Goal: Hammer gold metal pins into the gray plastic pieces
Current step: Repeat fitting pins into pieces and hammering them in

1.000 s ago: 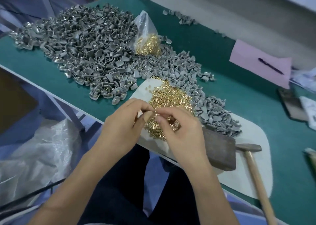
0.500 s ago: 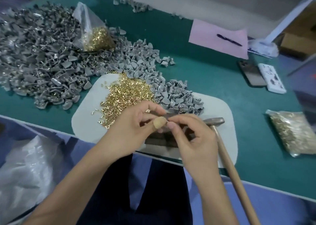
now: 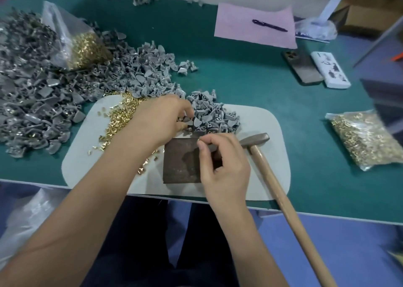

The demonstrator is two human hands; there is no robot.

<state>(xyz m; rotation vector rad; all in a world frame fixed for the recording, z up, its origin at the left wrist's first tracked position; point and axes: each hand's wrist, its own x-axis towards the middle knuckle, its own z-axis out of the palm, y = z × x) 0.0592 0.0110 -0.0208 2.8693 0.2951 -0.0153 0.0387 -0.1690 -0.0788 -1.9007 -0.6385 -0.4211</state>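
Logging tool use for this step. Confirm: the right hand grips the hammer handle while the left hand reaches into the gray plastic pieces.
Not quite. The head view shows the hammer lying untouched on the white mat; the right hand pinches something small over the dark block. The left hand does reach into the gray plastic pieces.

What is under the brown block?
The brown block sits on a pale mat, which lies on the green table. The right hand covers the block's right edge, so what lies there is hidden.
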